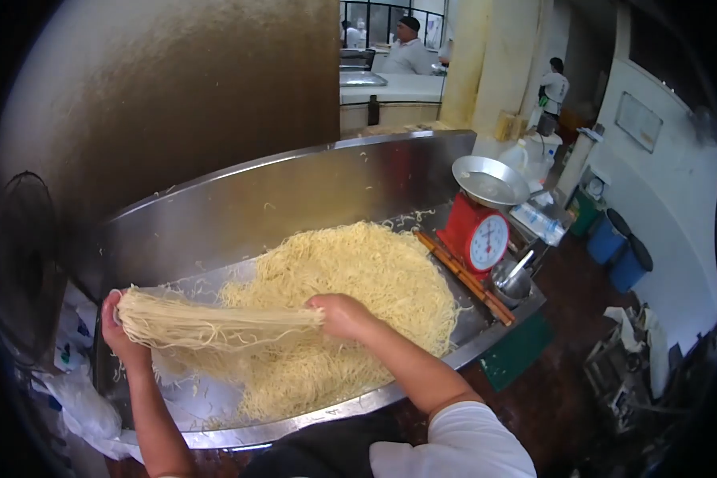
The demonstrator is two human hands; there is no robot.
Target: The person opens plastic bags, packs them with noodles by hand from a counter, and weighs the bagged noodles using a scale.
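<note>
A long bundle of pale yellow noodles is stretched between my two hands above a steel tray table. At its left end my left hand is closed, with strands looped over the fingers. My right hand is wrapped round the other end. Below and behind the bundle a large heap of loose noodles covers the middle of the metal surface. The heap's part under the bundle is hidden.
To the right stand wooden sticks, a red scale with a metal pan, and a metal bowl. A fan and plastic bags are at the left. People work in the background.
</note>
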